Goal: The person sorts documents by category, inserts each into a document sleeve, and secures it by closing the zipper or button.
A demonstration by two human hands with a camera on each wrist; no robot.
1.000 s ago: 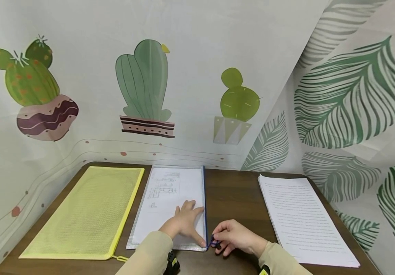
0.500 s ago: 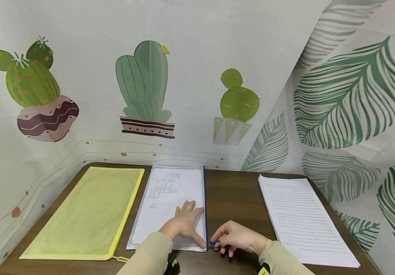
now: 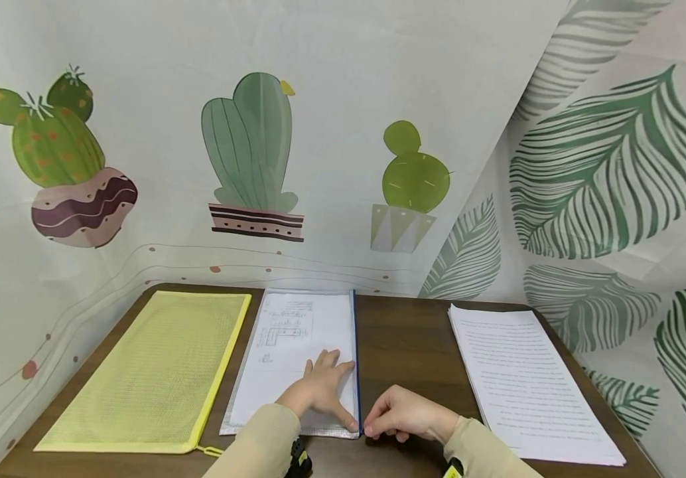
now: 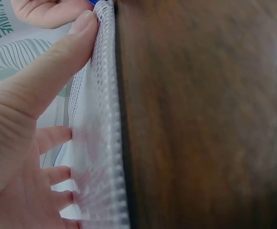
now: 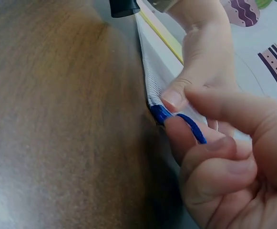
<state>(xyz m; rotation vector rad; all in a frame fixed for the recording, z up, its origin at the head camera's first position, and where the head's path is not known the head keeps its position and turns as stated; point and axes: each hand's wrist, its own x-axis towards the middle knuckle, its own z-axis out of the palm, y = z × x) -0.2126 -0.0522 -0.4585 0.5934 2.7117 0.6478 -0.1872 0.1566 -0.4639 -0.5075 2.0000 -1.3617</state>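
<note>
A clear mesh zipper pouch (image 3: pixel 231 428) with a drawing sheet (image 3: pixel 286 332) inside lies flat mid-table. Its blue zipper (image 3: pixel 355 332) runs along the right side. My left hand (image 3: pixel 322 390) rests spread on the pouch's lower right part, its thumb pressing the near right corner. Just right of that corner, my right hand (image 3: pixel 410 413) pinches at the zipper's end, fingers curled. The blue zipper pull loop (image 5: pixel 193 126) shows between the right fingers in the right wrist view. In the left wrist view the mesh edge (image 4: pixel 102 71) runs under the left thumb.
On the left lies a yellow mesh zipper pouch (image 3: pixel 146 372) with a yellow loop pull (image 3: pixel 208 450) at its near corner. A stack of printed paper (image 3: pixel 528 385) lies at the right. Behind the brown table (image 3: pixel 403 338) hangs a cactus-and-leaf patterned cloth (image 3: pixel 331 133).
My right hand has shifted slightly left, up to the pouch corner, and its fingers have closed in over the blue pull. The left hand and the pouch have stayed in place.
</note>
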